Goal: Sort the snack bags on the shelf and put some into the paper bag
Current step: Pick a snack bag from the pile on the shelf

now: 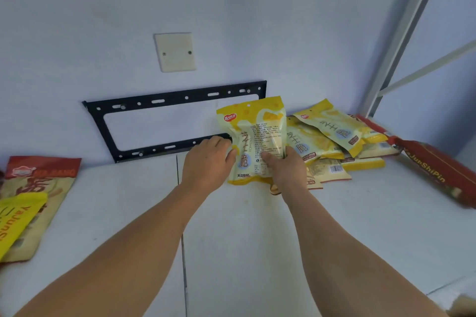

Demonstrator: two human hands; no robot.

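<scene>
A: Starting at the left edge of the white shelf board, how is the sorting looking?

B: A red-and-tan foil snack bag is lying flat there, with a bright yellow snack bag overlapping its lower part. On the yellow one, "YaJunS" is showing; the red header reads roughly "MALAWANG", though I am not sure of it.

A: And in the middle?

B: The left hand is gripping the left side of an upright yellow-and-cream cheese-print pouch, thumb on the front. The right hand is pinching its lower right side. The pouch is standing near the back edge, with a red logo and large Chinese characters; the fine print is too small to read.

A: Further right?

B: A loose heap of matching yellow cheese pouches is sitting just beside it, unsorted I would judge. A long red packet at the right edge is showing "JunShiPin".

A: The paper bag?

B: It is not in view, so bagging seems yet to come; the task looks to be in its early stages.
</scene>
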